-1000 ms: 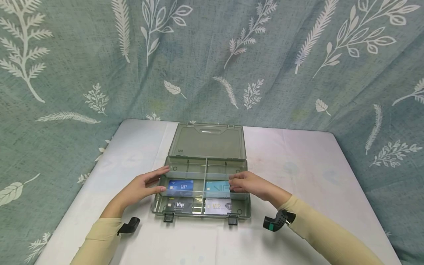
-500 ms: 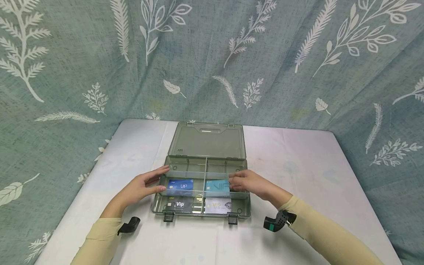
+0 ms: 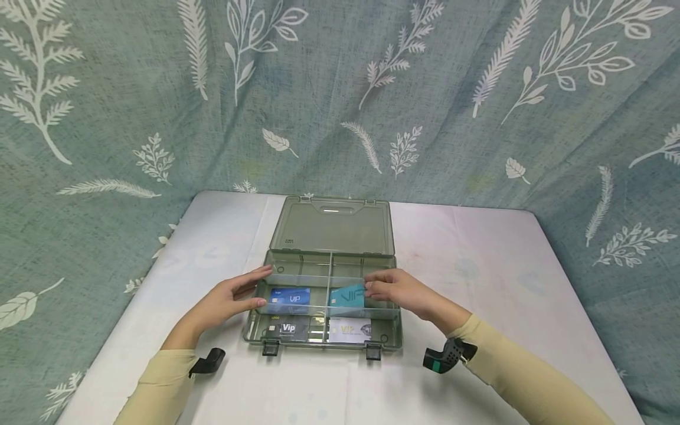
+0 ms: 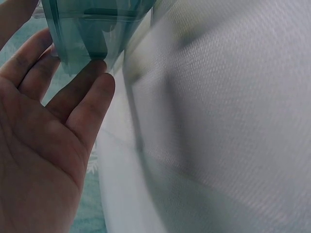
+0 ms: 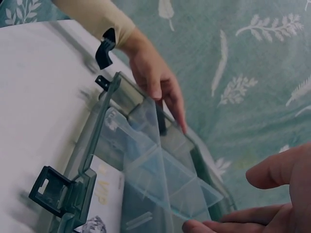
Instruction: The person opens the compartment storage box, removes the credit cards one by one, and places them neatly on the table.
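A translucent grey-green divided box (image 3: 390, 339) lies with its lid (image 3: 334, 227) folded back. My left hand (image 3: 225, 301) rests at the box's left side; in the left wrist view its fingers (image 4: 95, 104) are spread, fairly straight, against the wall. Inside the middle-right compartment, a teal VIP card (image 3: 345, 297) tilts, its right side raised. My right hand (image 3: 398, 289) is at that card's right end. In the right wrist view its thumb (image 5: 272, 171) stands apart from the fingers. Fingertip contact with the card is unclear.
A blue VIP card (image 3: 289, 298) lies in the middle-left compartment. Below it is a black Vip card (image 3: 287, 329), and a white VIP card (image 3: 350, 330) occupies the front right. Two latches (image 3: 373, 353) stick out at the front. White cloth covers the table (image 3: 457, 248).
The teal card has gone from lying flat to tilted, its right side rising. My right hand has shifted slightly left and away from me. The left hand and box stay put.
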Motion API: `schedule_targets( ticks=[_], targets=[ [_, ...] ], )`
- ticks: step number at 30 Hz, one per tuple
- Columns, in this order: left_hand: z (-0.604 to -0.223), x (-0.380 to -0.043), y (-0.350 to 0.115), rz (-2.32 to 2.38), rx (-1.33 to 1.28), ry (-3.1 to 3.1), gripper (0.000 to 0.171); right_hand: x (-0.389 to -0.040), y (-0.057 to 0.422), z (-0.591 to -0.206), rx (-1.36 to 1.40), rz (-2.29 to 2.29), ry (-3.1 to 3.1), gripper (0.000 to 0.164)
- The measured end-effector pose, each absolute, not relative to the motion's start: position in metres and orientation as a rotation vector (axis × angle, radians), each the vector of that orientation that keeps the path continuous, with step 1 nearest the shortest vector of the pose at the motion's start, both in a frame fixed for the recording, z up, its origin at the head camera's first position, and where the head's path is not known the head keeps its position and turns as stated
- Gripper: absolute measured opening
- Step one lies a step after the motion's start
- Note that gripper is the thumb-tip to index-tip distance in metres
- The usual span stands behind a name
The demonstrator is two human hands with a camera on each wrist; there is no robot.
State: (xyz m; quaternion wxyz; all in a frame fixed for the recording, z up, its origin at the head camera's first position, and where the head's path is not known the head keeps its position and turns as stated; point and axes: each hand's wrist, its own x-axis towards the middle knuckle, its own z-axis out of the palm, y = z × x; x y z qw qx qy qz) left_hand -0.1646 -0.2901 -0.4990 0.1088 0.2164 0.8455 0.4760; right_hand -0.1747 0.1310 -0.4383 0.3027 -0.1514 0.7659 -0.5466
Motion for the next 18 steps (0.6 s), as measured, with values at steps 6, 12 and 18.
schedule_targets(
  ticks=[6, 12, 18],
  targets=[
    [-0.500, -0.165, -0.291, 1.407, 0.633, 2.482, 0.069, -0.173, 0.126, -0.436, -0.454, -1.458, 2.070, 0.048],
    [-0.500, -0.165, -0.291, 1.405, 0.623, 2.489, 0.069, -0.176, 0.121, -0.439, -0.505, -1.487, 2.115, 0.041],
    [-0.500, -0.164, -0.291, 1.409, 0.631, 2.487, 0.069, -0.181, 0.114, -0.446, -0.494, -1.541, 2.124, 0.039]
  ],
)
